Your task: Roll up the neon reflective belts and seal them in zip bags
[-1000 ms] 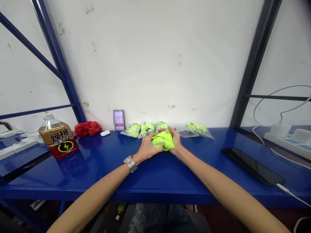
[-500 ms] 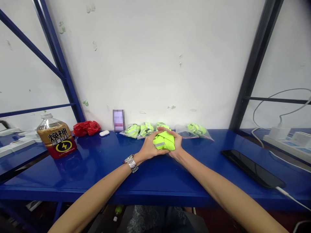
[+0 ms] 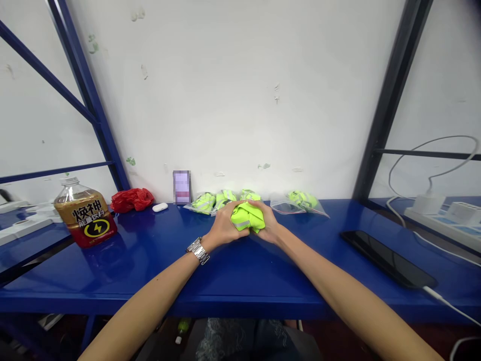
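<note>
Your left hand [image 3: 224, 228] and right hand [image 3: 272, 228] press in a closed grip around one neon-yellow fabric bundle [image 3: 248, 216], near the middle of the worktop [image 3: 233, 281]. It looks already compact, but it is outside any bag. Behind, four similar bundles [image 3: 303, 199] lie in clear plastic; I cannot tell whether one extra bag is there. Around are two phones [image 3: 389, 258], one red plastic bag [image 3: 132, 200] and one large bottle [image 3: 86, 215].

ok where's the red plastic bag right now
In the head view, the red bag lies at the back left of the blue table, between the drink bottle and the small white case.
</note>
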